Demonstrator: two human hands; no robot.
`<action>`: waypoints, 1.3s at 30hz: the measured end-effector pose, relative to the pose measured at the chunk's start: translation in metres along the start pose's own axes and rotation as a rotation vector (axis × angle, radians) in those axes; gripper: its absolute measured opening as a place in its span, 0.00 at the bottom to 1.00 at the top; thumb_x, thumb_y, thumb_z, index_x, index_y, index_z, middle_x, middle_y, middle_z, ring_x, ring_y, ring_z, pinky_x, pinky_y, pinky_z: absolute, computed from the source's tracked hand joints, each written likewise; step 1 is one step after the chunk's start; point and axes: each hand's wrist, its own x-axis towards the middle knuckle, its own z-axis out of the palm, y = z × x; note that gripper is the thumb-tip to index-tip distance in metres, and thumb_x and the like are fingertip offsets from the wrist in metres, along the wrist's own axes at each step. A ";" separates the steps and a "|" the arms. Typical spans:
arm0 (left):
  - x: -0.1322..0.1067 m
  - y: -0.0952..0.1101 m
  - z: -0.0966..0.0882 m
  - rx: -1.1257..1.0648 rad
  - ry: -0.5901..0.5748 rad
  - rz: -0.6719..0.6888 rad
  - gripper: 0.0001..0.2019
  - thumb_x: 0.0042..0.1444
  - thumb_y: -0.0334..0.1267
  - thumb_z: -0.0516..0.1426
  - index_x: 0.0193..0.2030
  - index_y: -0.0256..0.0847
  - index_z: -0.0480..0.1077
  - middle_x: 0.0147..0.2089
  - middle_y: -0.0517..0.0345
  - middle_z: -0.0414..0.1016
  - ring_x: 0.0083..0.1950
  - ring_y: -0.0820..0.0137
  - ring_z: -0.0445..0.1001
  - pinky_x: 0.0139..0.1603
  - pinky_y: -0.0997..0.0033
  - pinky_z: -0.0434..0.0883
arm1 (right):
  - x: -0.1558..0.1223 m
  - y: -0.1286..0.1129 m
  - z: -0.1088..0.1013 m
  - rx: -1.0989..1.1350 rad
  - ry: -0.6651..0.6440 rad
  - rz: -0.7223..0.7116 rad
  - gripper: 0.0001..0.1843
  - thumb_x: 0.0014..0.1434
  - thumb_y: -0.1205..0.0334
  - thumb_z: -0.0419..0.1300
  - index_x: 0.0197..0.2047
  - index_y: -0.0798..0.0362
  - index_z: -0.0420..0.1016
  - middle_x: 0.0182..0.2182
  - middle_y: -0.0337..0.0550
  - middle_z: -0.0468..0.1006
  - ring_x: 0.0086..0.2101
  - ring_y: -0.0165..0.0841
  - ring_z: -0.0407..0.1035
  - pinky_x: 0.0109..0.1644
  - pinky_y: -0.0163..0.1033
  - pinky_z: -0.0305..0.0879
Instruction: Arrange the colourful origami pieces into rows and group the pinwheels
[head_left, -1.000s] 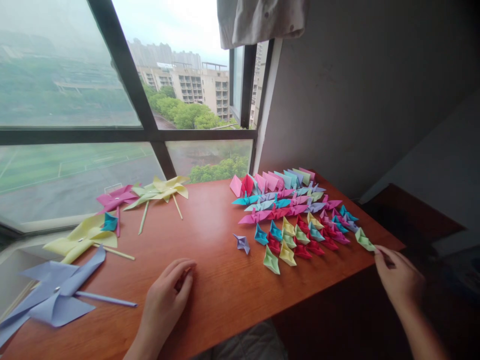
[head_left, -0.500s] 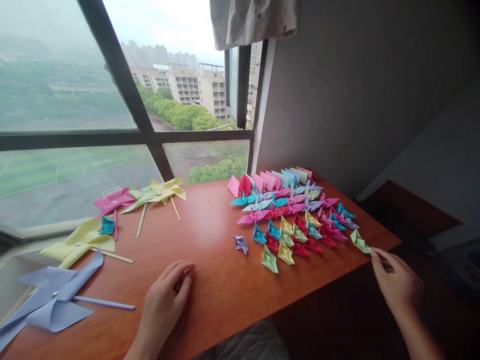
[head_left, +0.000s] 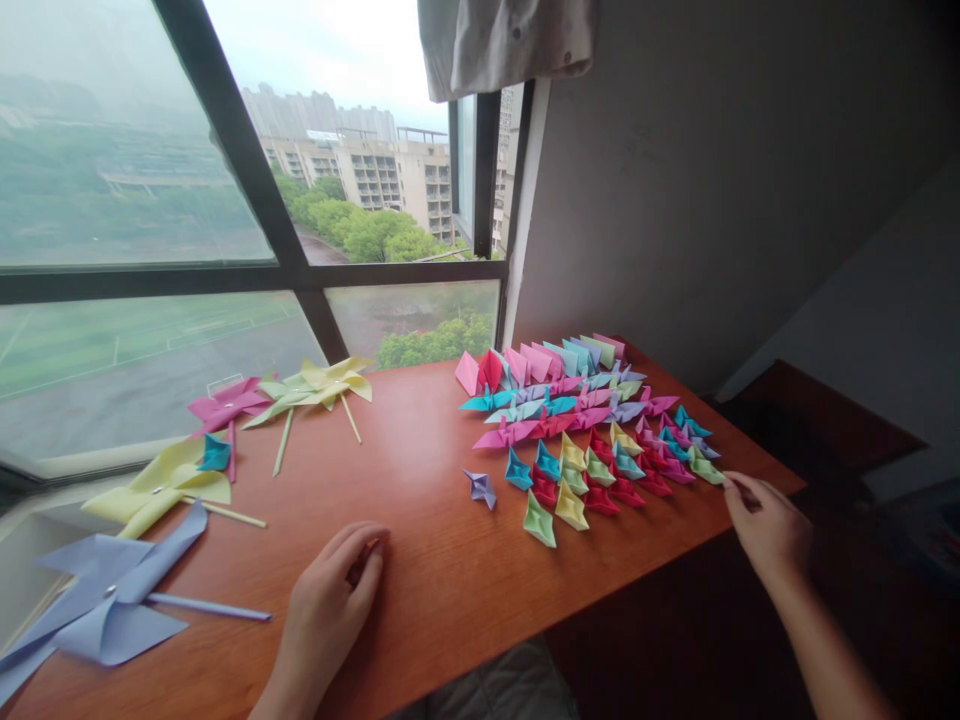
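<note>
Between the thumb and fingertips of my right hand [head_left: 769, 525] is the tip of a light green paper boat [head_left: 705, 466], at the right end of the rows of folded paper. The boat is beside a magenta paper boat [head_left: 677, 470]. My left hand [head_left: 341, 580] rests on the table [head_left: 427, 600] with its fingers curled and thumb close to them; nothing shows in it. Nearest to that hand on the right are a small purple folded paper piece [head_left: 480, 488] and a green paper boat [head_left: 538, 520].
Paper cranes [head_left: 506, 433] and upright folded papers [head_left: 536, 362] stand in rows behind the boats. Along the window on the left lie several paper pinwheels [head_left: 112, 590], with a blue paper boat [head_left: 214, 453] on a yellow one. A grey wall [head_left: 637, 200] rises at the back right.
My right hand has moved left and slightly up with the green boat, bringing it against the end of the boat rows. The left hand has stayed still.
</note>
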 end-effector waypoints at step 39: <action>0.002 0.003 -0.001 0.000 -0.031 -0.020 0.12 0.62 0.45 0.53 0.38 0.44 0.76 0.39 0.55 0.81 0.39 0.67 0.80 0.39 0.75 0.75 | 0.000 -0.010 0.008 0.034 0.043 0.016 0.20 0.60 0.50 0.54 0.42 0.54 0.80 0.35 0.48 0.81 0.31 0.38 0.74 0.36 0.39 0.65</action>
